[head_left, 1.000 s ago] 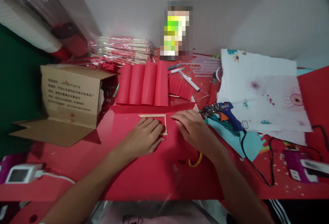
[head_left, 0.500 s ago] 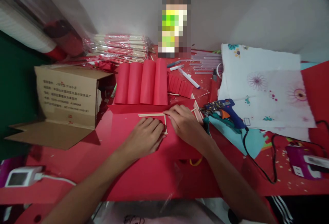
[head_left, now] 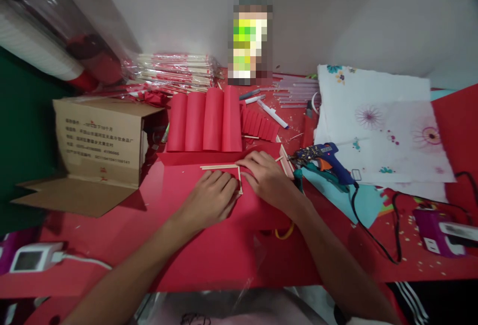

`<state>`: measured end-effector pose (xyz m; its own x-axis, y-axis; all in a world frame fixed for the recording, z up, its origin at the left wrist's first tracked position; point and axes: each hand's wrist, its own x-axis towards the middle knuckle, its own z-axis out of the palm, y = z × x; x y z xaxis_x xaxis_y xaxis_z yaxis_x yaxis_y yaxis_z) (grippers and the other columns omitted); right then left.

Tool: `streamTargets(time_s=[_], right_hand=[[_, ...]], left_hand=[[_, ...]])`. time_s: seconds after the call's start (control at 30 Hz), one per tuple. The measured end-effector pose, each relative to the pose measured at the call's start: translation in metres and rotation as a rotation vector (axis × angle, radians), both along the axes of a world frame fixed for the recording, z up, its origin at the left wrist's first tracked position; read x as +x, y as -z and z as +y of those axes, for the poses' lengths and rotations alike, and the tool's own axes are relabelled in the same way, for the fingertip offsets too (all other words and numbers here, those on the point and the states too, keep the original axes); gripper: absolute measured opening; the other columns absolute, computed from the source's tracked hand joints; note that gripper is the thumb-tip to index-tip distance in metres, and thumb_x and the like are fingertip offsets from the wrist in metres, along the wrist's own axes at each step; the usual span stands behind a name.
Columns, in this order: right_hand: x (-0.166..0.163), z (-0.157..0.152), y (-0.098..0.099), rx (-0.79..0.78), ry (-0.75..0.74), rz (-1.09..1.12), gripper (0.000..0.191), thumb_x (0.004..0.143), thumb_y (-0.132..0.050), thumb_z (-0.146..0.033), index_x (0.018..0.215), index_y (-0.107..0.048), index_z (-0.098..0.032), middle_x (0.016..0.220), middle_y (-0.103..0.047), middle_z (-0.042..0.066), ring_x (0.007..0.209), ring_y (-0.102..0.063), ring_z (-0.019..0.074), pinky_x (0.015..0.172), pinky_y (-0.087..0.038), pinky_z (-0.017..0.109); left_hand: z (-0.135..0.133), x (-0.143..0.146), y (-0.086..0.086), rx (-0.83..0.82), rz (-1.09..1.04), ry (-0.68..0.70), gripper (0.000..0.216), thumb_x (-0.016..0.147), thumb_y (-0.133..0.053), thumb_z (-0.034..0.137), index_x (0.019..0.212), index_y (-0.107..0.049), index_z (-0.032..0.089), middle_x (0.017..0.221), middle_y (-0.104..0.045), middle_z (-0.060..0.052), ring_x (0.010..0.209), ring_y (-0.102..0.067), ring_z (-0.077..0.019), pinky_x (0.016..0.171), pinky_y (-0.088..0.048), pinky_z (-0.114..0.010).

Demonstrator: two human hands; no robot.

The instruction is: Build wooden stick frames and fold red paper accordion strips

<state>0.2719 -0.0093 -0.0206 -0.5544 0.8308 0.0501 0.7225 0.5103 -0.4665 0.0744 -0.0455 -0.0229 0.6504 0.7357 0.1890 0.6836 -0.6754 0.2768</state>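
A small frame of thin wooden sticks (head_left: 218, 167) lies flat on a red paper sheet (head_left: 179, 180), its sticks meeting at a corner at the upper right. My left hand (head_left: 214, 194) is closed over the frame's lower part, fingers curled and hiding some of it; its fingertips reach the short upright stick (head_left: 240, 180). My right hand (head_left: 267, 173) grips the upper right corner, index fingertip at the stick ends and thumb beside the short stick. Behind the hands stand red paper rolls (head_left: 214, 121) in a row.
A blue hot glue gun (head_left: 336, 163) with a black cord lies to the right, near patterned white paper (head_left: 373, 131). A cardboard box (head_left: 97, 141) stands at left. Bundled wrapped sticks (head_left: 175, 71), a marker (head_left: 272, 114) and clear glue sticks (head_left: 298, 91) lie at the back.
My right thumb has come out from under the index finger and shows a gap to it. The left hand and the stick frame stay in place; the view shifts slightly.
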Motion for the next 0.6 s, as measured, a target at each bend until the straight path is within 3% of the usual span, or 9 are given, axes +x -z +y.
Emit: streamTargets(time_s=[0.33,0.6], right_hand=[[0.0093,0.0027,-0.0033,-0.074,-0.073,-0.036,0.036,0.09,-0.069,-0.022,0.126,-0.063,-0.018,0.116,-0.062,0.012,0.105,-0.055,0.029,0.093,-0.048,0.047],[0.0081,0.0019,-0.0057,-0.073,-0.067,-0.06,0.038,0.09,-0.07,-0.022,0.126,-0.062,-0.019,0.117,-0.062,0.012,0.107,-0.056,0.0293,0.094,-0.048,0.047]], left_hand=[[0.0002,-0.0002,0.0019,0.017,-0.006,-0.006,0.021,0.1,-0.049,0.027,0.088,-0.06,0.015,0.082,-0.063,-0.007,0.078,-0.054,-0.0222,0.073,-0.037,-0.037],[0.0001,0.0002,0.0031,-0.028,-0.021,-0.017,0.023,0.101,-0.047,0.029,0.089,-0.06,0.015,0.083,-0.063,-0.008,0.078,-0.054,-0.0225,0.072,-0.037,-0.037]])
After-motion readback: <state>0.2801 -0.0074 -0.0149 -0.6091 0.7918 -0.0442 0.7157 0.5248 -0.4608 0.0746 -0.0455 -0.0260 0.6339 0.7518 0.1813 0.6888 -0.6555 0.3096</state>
